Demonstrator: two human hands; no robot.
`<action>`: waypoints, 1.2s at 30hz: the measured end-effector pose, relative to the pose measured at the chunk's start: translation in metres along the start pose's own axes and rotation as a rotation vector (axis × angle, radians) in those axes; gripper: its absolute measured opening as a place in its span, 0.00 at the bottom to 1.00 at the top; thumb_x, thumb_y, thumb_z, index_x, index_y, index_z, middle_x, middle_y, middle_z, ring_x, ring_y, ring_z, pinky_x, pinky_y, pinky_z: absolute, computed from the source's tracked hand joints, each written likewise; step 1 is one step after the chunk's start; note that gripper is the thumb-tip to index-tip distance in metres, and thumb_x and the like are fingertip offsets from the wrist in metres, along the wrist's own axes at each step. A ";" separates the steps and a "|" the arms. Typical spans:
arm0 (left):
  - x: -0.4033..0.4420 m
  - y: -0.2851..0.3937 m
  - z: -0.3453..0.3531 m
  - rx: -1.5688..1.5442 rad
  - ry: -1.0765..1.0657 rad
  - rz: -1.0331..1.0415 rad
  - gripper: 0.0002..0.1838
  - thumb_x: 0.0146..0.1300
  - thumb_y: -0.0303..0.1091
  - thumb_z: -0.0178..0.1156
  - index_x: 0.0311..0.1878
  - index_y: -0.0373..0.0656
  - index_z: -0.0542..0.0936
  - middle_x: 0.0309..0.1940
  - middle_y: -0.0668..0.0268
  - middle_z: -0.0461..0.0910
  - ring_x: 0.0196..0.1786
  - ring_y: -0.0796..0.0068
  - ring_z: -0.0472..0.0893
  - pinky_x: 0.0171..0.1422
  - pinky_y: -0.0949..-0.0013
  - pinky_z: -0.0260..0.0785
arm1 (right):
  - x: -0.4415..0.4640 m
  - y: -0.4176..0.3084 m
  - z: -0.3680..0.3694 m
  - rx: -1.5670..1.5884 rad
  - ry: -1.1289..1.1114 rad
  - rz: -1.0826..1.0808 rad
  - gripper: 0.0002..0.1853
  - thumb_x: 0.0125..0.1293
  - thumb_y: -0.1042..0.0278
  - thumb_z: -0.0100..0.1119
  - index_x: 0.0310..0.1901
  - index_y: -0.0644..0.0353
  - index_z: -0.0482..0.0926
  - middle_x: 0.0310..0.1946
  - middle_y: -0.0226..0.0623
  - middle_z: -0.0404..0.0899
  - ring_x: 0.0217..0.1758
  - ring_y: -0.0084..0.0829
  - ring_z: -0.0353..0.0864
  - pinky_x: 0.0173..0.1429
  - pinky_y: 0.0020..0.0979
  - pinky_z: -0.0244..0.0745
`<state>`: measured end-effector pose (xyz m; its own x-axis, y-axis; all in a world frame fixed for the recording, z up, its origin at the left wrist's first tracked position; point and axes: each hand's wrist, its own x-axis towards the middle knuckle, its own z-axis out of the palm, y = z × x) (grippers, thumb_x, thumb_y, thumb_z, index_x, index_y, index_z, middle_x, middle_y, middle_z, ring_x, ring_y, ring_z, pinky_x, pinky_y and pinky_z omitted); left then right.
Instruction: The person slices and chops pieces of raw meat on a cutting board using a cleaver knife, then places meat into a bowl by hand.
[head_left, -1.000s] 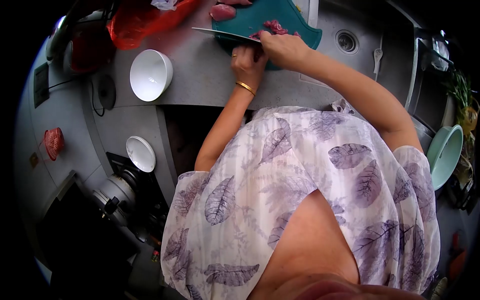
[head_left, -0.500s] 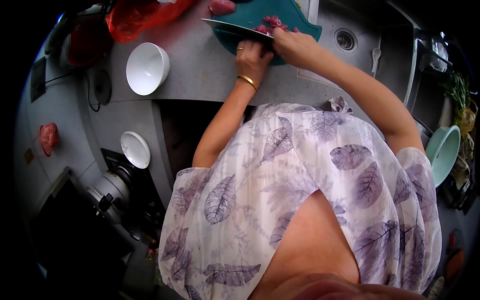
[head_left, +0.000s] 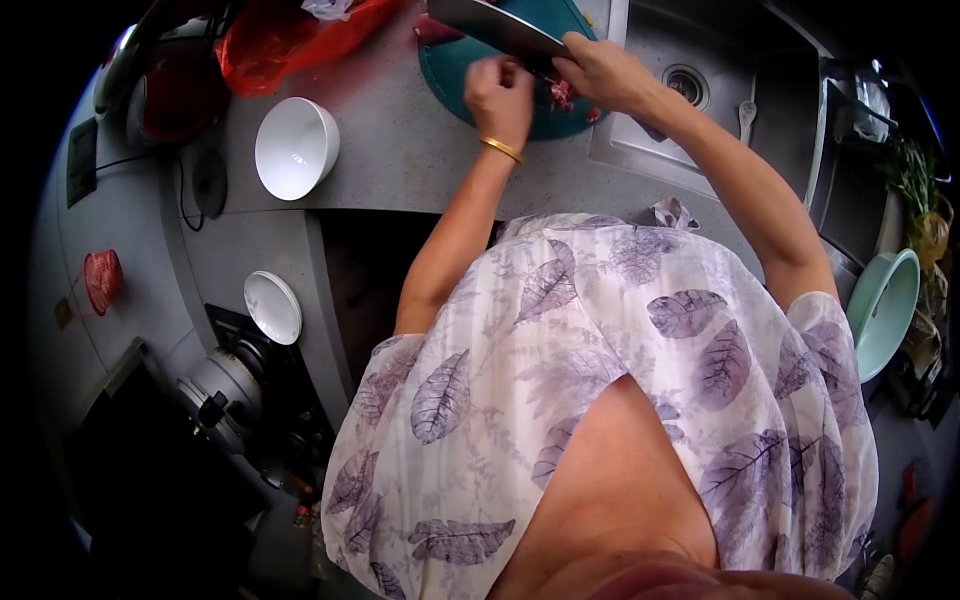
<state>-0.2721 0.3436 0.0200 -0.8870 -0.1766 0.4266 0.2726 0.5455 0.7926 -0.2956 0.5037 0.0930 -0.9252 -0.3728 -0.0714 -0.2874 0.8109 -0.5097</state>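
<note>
Small bits of red meat (head_left: 562, 95) lie on a green cutting board (head_left: 450, 80), near its right edge. A bigger lump of meat (head_left: 438, 32) is at the board's left side. A wide knife (head_left: 495, 25) is over the board, with its blade pointing left. The right hand (head_left: 612, 78) is closed around the knife's handle. The left hand (head_left: 500, 95) is over the board, just below the blade. Its fingers are curled but blurry, so I cannot tell if they hold anything. A gold bracelet (head_left: 503, 150) is on that wrist.

The board sits on a gray counter (head_left: 395, 175). To its left are a red plastic bag (head_left: 285, 50) and a white bowl (head_left: 297, 148). To its right is a metal sink (head_left: 735, 55). Farther right is a pale green basin (head_left: 885, 315).
</note>
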 end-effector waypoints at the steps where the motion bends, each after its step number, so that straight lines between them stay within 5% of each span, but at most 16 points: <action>1: -0.003 -0.003 0.001 0.067 -0.071 0.141 0.06 0.45 0.26 0.62 0.30 0.39 0.80 0.32 0.60 0.78 0.34 0.59 0.77 0.44 0.62 0.69 | 0.002 0.003 0.001 0.038 0.023 -0.030 0.12 0.66 0.60 0.50 0.36 0.63 0.68 0.25 0.54 0.76 0.30 0.56 0.75 0.32 0.46 0.68; 4: -0.015 0.001 -0.012 0.178 -0.136 0.284 0.13 0.45 0.31 0.64 0.37 0.40 0.80 0.38 0.60 0.78 0.44 0.58 0.75 0.50 0.59 0.66 | 0.004 0.003 -0.003 0.146 0.056 -0.073 0.12 0.65 0.62 0.52 0.35 0.64 0.68 0.23 0.54 0.75 0.28 0.56 0.74 0.30 0.46 0.66; 10: -0.021 0.004 -0.035 -0.011 -0.072 0.104 0.18 0.45 0.32 0.67 0.41 0.38 0.77 0.42 0.55 0.78 0.46 0.56 0.76 0.52 0.61 0.67 | -0.022 -0.011 -0.026 0.044 0.003 -0.059 0.11 0.64 0.62 0.52 0.36 0.62 0.67 0.22 0.52 0.76 0.27 0.55 0.75 0.31 0.47 0.68; 17: -0.014 0.001 -0.019 0.069 -0.095 0.246 0.08 0.47 0.28 0.66 0.31 0.40 0.78 0.32 0.60 0.77 0.36 0.58 0.75 0.40 0.61 0.69 | -0.057 -0.022 -0.028 -0.139 -0.046 -0.044 0.11 0.64 0.62 0.51 0.37 0.62 0.66 0.20 0.52 0.76 0.25 0.55 0.76 0.31 0.49 0.71; 28: -0.026 -0.007 -0.021 0.160 -0.094 0.282 0.09 0.44 0.29 0.65 0.31 0.44 0.80 0.33 0.62 0.78 0.37 0.58 0.76 0.42 0.61 0.71 | -0.081 -0.031 -0.025 -0.182 -0.267 0.100 0.07 0.62 0.70 0.47 0.35 0.65 0.65 0.22 0.53 0.77 0.27 0.55 0.77 0.32 0.50 0.70; 31: -0.026 -0.009 -0.016 0.181 -0.050 0.311 0.08 0.44 0.29 0.65 0.30 0.44 0.80 0.30 0.63 0.78 0.35 0.59 0.77 0.41 0.62 0.71 | -0.069 -0.032 -0.016 -0.164 -0.291 0.128 0.11 0.66 0.64 0.47 0.38 0.64 0.63 0.25 0.52 0.77 0.31 0.54 0.77 0.33 0.51 0.69; 36: -0.024 -0.004 -0.019 0.170 -0.149 0.338 0.07 0.45 0.29 0.64 0.29 0.42 0.78 0.31 0.60 0.78 0.36 0.58 0.77 0.42 0.62 0.71 | -0.020 -0.034 0.020 -0.089 -0.108 -0.011 0.09 0.61 0.68 0.49 0.37 0.66 0.66 0.29 0.54 0.79 0.34 0.53 0.80 0.37 0.47 0.75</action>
<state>-0.2455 0.3302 0.0146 -0.8057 0.1497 0.5731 0.5037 0.6822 0.5300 -0.2620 0.4743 0.0945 -0.8911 -0.4246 -0.1601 -0.3230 0.8414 -0.4333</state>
